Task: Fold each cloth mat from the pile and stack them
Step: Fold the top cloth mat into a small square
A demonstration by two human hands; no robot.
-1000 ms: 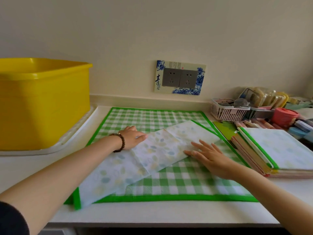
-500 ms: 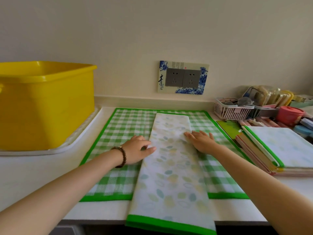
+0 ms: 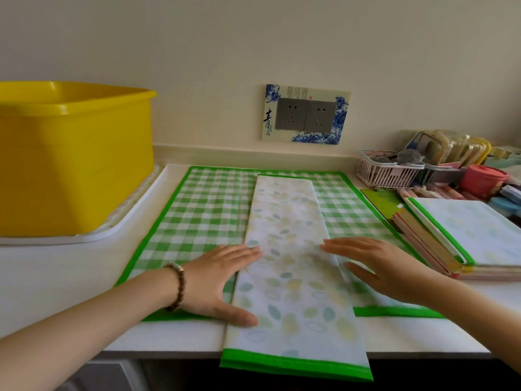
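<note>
A leaf-print cloth mat (image 3: 290, 258), folded into a long narrow strip with a green hem, lies lengthwise over a spread green-checked mat (image 3: 197, 215); its near end hangs over the counter edge. My left hand (image 3: 220, 280) lies flat at the strip's left edge, fingers straight, thumb on the cloth. At the strip's right edge my right hand (image 3: 377, 263) is flat with fingers straight. A stack of folded mats (image 3: 462, 235) sits at the right, a leaf-print one on top.
A big yellow tub (image 3: 73, 156) stands on a white tray (image 3: 135, 215) at the left. Behind the stack are a white basket (image 3: 386, 173), a red cup (image 3: 483, 180) and container lids. A wall socket (image 3: 306, 114) is above the counter.
The strip was swung from a diagonal to straight lengthwise. Both hands have since slid toward me along its two edges, and their fingers have straightened flat.
</note>
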